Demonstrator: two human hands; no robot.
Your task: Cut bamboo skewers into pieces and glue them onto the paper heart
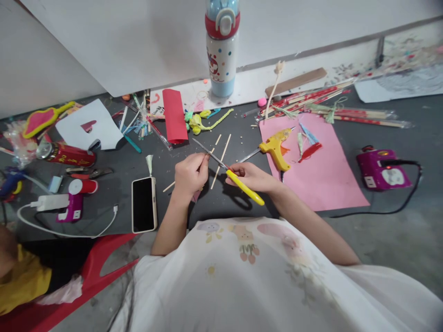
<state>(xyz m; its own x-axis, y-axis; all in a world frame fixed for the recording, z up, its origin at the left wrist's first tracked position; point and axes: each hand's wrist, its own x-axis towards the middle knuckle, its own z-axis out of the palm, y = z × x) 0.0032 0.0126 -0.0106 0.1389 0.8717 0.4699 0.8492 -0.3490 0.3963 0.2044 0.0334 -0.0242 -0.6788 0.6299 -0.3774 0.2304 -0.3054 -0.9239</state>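
Note:
My right hand (252, 177) is closed around the yellow-handled scissors (245, 188), whose long metal blade points up and left. Its tip reaches past my left hand (192, 173), which is closed in a pinch close beside the blade; whatever its fingers hold is hidden. Thin wooden sticks (221, 161) lie on the table under and around the blade, and another stick (169, 186) pokes out left of my left hand. A small pinkish scrap (196, 196) shows below that hand. Right of my right hand, a yellow glue gun (277, 148) with a clear stick in its back rests partly on pink paper (321, 184).
A bottle (223, 55) stands at the back, near folded red paper (175, 115) and yellow clay (197, 123). A phone (144, 204), a red can (67, 154) and pliers (92, 174) lie left. A purple power block (380, 169) with its cable sits right. A person's yellow sleeve (27, 281) shows lower left.

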